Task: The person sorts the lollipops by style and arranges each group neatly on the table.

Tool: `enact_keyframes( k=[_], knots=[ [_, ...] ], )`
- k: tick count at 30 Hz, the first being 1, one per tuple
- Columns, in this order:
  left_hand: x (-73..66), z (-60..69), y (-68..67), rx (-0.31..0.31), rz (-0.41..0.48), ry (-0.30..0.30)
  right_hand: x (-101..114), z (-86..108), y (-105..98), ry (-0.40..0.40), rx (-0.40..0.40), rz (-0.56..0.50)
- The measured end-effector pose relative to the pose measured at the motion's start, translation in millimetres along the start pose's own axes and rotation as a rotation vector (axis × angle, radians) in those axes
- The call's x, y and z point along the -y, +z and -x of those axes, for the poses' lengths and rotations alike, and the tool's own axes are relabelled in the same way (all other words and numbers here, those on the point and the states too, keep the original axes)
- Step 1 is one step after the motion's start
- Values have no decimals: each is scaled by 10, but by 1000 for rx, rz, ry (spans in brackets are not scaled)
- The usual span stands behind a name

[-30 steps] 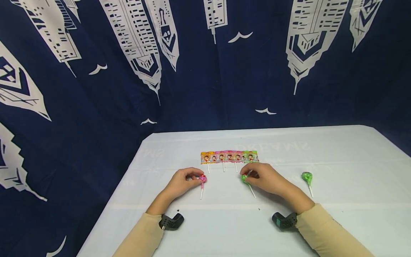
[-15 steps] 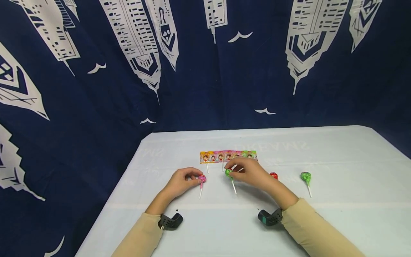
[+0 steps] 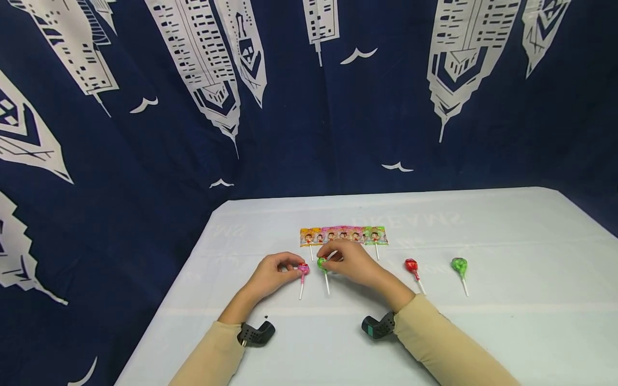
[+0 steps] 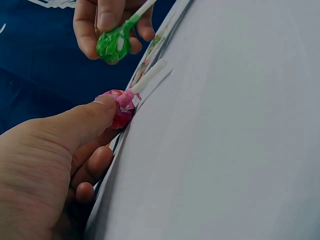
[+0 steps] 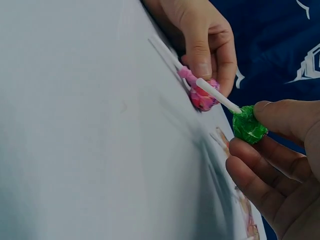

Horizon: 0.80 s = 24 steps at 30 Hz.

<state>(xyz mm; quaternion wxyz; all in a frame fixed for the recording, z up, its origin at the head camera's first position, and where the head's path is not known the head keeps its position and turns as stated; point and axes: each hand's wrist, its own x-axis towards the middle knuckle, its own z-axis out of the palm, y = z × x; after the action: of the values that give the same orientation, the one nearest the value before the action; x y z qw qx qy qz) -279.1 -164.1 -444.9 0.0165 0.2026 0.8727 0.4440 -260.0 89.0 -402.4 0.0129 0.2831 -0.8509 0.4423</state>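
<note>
My left hand point(image 3: 276, 274) pinches the wrapped head of a pink lollipop point(image 3: 303, 269) between thumb and fingers, its white stick pointing toward the near side of the table. Just to the right, my right hand point(image 3: 348, 261) grips a green lollipop point(image 3: 322, 263) by its head. In the right wrist view the green lollipop point(image 5: 248, 125) appears between thumb and fingertips, with the pink lollipop point(image 5: 202, 95) beside it. Behind both hands lies a row of flat-wrapped lollipops point(image 3: 344, 234) in orange, pink and green; the right hand hides some of their sticks.
A red lollipop point(image 3: 411, 266) and another green lollipop point(image 3: 460, 265) lie to the right on the white tabletop point(image 3: 521, 332). A dark blue curtain point(image 3: 309, 134) with white building prints hangs behind the table. A small dark speck point(image 3: 266, 317) sits near the left wrist.
My right hand has moved left with the green lollipop, coming close to the pink one. The red lollipop, hidden earlier by the right arm, now shows. The left hand has stayed in place.
</note>
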Motion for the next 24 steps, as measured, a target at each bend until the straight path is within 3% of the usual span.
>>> enact_keyframes(
  k=[24],
  knots=[
    [23, -9, -1, -8, -2, 20, -47, -83, 288, 43, -7, 80]
  ],
)
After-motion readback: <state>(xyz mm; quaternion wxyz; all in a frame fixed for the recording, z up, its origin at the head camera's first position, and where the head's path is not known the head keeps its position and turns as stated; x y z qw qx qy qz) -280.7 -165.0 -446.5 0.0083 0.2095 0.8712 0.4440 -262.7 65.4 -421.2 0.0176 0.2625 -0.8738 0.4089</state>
